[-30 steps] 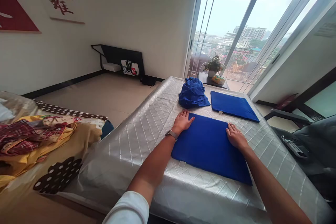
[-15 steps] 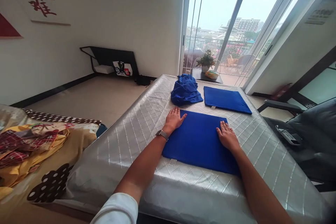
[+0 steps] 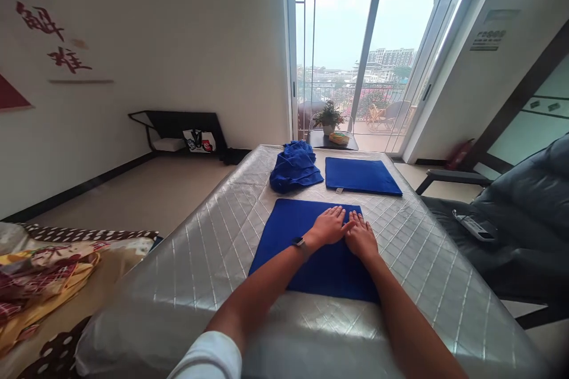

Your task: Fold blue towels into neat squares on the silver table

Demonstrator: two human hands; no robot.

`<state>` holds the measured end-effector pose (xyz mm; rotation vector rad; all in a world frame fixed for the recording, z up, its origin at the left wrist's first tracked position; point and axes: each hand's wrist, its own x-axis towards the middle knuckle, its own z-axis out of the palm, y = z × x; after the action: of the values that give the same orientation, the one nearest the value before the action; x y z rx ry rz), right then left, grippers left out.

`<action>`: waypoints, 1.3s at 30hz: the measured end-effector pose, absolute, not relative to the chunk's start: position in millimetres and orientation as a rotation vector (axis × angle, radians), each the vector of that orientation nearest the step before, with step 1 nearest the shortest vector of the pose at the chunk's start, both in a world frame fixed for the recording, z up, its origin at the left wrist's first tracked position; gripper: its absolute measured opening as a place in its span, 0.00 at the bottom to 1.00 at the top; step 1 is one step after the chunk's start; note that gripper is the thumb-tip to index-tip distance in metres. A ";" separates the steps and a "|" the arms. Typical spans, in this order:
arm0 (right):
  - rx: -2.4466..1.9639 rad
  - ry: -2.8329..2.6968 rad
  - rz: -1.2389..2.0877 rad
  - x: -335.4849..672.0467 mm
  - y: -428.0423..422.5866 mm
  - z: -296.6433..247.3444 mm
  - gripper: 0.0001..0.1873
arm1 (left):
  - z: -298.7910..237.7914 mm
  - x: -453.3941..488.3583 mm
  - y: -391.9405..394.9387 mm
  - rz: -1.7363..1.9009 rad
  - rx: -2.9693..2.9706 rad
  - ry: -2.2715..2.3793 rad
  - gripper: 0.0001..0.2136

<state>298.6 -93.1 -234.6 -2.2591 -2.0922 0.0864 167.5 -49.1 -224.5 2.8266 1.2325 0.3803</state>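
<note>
Smoothing step: left hand [image 3: 329, 227] and right hand [image 3: 361, 238] press flat, fingers outstretched, touching mid-towel [image 3: 284, 234]; next likely calls for gripping an edge beyond the fingers

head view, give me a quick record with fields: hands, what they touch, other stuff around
left hand: left hand flat, palm down, on the folded blue cloth
right hand: right hand flat on the same cloth, beside the left, fingers touching it
surface: silver quilted mattress bearing the cloth
beyond the hands: crumpled blue cloth pile at far left, second flat folded blue cloth to its right
wrist: grey watch on the left wrist
right of mattress: dark padded chair with a remote on it
left of mattress: patterned bedding
</note>
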 end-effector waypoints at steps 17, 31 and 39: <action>-2.252 -2.028 0.131 299.5 -91.4 -234.7 0.36 | -234.6 41.9 -28.0 0.241 2.416 1.765 0.40; -2.310 -2.093 -0.137 298.2 -98.2 -228.6 0.35 | -240.2 8.2 -34.1 0.387 2.330 1.830 0.42; -2.282 -2.192 -0.091 298.7 -137.8 -242.1 0.35 | -240.3 8.6 -32.9 0.384 2.323 1.831 0.42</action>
<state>298.7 -137.8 -242.1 -2.2821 -2.1921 -0.0906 8.6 -32.9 -240.3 2.3234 1.8314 0.3836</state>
